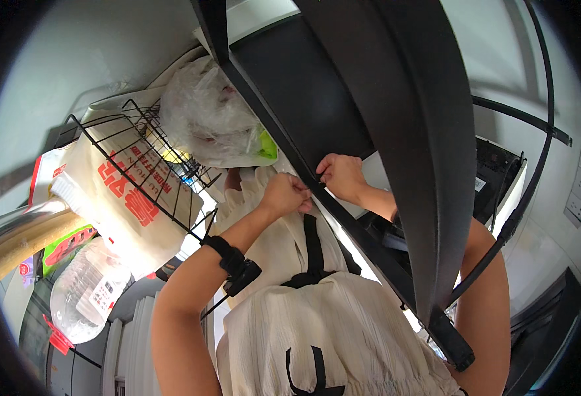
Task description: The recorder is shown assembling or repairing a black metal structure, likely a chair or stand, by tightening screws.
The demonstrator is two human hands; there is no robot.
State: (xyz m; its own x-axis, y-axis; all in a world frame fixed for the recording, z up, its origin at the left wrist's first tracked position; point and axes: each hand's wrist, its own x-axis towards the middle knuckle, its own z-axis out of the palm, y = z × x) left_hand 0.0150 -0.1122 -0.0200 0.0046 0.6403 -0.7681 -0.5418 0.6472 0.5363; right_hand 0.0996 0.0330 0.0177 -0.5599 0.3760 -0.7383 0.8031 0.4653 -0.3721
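Observation:
My left hand is at the near side of a slanting black metal bar, fingers curled together at its edge. Just across the bar, my right hand has its thumb and fingers pinched close to it. A tiny dark piece shows by the right fingertips, too small to name. Whatever the left fingers hold is hidden. The bar belongs to a black frame with a broad curved black band passing over my right forearm. A black strap with a small box is around my left forearm.
A black wire basket hangs at left, near a white bag with red print and a clear plastic bag. Below are a clear bottle with a red cap and a wooden roll. Wall sockets are at right.

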